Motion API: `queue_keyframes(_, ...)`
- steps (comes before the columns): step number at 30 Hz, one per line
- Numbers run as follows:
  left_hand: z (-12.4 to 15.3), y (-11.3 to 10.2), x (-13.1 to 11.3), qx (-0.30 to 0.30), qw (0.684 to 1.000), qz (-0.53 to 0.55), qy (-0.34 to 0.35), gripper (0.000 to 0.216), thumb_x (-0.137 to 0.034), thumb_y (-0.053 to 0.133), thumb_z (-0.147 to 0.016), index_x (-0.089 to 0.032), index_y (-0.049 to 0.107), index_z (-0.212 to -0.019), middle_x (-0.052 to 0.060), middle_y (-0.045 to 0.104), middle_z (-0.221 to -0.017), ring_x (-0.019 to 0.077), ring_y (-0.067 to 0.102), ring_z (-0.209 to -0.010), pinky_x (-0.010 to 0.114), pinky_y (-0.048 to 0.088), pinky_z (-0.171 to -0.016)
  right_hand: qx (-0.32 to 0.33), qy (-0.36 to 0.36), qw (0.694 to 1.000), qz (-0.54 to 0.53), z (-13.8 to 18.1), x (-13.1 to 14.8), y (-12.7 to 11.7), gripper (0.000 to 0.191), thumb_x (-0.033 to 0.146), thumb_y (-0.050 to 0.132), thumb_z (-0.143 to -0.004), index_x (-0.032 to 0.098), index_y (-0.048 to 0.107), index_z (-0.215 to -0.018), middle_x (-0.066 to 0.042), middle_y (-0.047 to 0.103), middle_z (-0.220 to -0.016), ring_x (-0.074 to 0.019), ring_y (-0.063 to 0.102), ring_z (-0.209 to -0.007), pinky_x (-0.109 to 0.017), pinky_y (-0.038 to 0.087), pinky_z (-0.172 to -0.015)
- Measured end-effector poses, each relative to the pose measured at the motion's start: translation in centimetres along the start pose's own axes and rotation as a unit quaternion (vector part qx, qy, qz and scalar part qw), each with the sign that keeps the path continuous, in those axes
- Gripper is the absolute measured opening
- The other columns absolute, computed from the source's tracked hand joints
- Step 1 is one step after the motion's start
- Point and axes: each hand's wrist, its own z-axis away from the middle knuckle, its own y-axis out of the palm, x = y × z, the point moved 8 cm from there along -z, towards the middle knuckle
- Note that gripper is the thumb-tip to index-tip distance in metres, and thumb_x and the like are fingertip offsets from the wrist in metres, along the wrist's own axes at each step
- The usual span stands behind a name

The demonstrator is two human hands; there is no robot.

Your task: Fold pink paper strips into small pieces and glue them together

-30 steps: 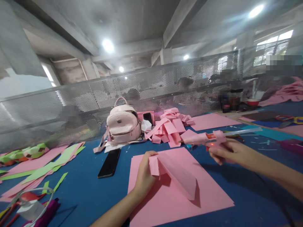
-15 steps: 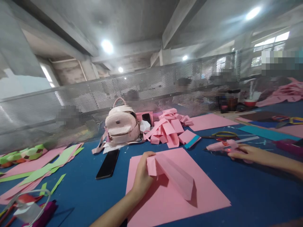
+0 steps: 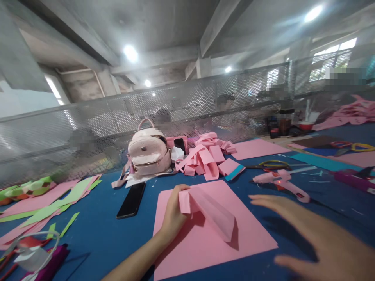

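My left hand [image 3: 172, 214] grips the near end of a folded pink paper piece [image 3: 211, 210] and holds it up above a large pink sheet [image 3: 211, 238] lying on the blue table [image 3: 111, 238]. My right hand [image 3: 316, 238] hovers over the table at the lower right, fingers stretched out and spread, holding nothing. A pink glue gun [image 3: 278, 181] lies on the table beyond my right hand, apart from it.
A black phone [image 3: 131, 200] lies left of the sheet. Behind stand a pale pink backpack [image 3: 149, 152], a heap of pink paper strips [image 3: 208, 156] and scissors [image 3: 272, 166]. Green and pink paper scraps [image 3: 49, 203] cover the left. A perforated metal screen [image 3: 88, 128] runs along the back.
My right hand carried the glue gun to the right, laid it on the table and let go. It then drew back toward me, open. My left hand kept its hold.
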Motion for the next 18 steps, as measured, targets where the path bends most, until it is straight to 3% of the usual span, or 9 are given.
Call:
queue_keyframes(2,0.0,0.0,-0.1,-0.003,1.000,-0.005,0.003,0.040,-0.007,0.062,-0.071,-0.020,0.057,-0.109,0.005,0.066,-0.106,0.0221,0.064,-0.096,0.034,0.049,-0.084,0.009,-0.055,0.998,-0.020,-1.1,4.5,1.8,0.110,0.069,0.074,-0.070,0.027,0.023,-0.159,-0.016,0.047,-0.150,-0.0439,0.057,-0.125,-0.054,0.061,-0.087)
queue_keyframes(5,0.1,-0.1,0.0,-0.008,1.000,-0.007,0.005,0.041,-0.006,0.062,-0.071,-0.020,0.057,-0.109,0.004,0.066,-0.107,0.0218,0.065,-0.097,0.034,0.049,-0.085,0.041,-0.076,0.995,-0.050,-3.0,7.5,5.3,0.123,0.058,0.079,-0.070,0.021,0.007,-0.161,-0.017,0.035,-0.157,-0.0426,0.051,-0.132,-0.052,0.059,-0.095)
queue_keyframes(7,0.1,-0.1,0.0,-0.008,1.000,-0.006,0.006,0.042,-0.005,0.060,-0.070,-0.020,0.057,-0.110,0.004,0.066,-0.107,0.0216,0.065,-0.097,0.034,0.049,-0.086,0.063,-0.072,0.993,-0.064,-4.1,7.7,7.4,0.115,0.049,0.076,-0.076,0.019,0.004,-0.161,-0.016,0.029,-0.160,-0.0409,0.043,-0.139,-0.052,0.054,-0.104)
queue_keyframes(11,0.1,0.0,0.2,-0.007,1.000,-0.002,0.002,0.047,-0.003,0.059,-0.069,-0.022,0.056,-0.111,0.004,0.066,-0.110,0.0218,0.064,-0.101,0.034,0.051,-0.087,0.107,-0.055,0.988,-0.098,-5.9,6.7,10.1,0.090,0.034,0.063,-0.085,0.013,0.018,-0.160,-0.015,0.027,-0.161,-0.0361,0.036,-0.144,-0.051,0.043,-0.114)
queue_keyframes(15,0.1,0.3,0.4,-0.001,1.000,0.020,-0.008,0.051,-0.005,0.059,-0.073,-0.024,0.053,-0.120,0.005,0.062,-0.123,0.0223,0.061,-0.113,0.034,0.052,-0.091,0.118,-0.042,0.982,-0.139,-8.1,5.6,10.1,0.063,0.024,0.046,-0.095,0.019,0.031,-0.157,-0.009,0.035,-0.159,-0.0282,0.038,-0.145,-0.049,0.037,-0.119)
queue_keyframes(18,0.1,0.3,0.6,-0.001,1.000,0.023,-0.007,0.054,-0.009,0.060,-0.080,-0.027,0.048,-0.129,0.006,0.060,-0.130,0.0212,0.061,-0.116,0.037,0.050,-0.097,0.103,-0.036,0.979,-0.170,-9.9,5.1,9.6,0.053,0.024,0.038,-0.101,0.023,0.037,-0.154,-0.006,0.038,-0.158,-0.0257,0.040,-0.144,-0.049,0.038,-0.118)
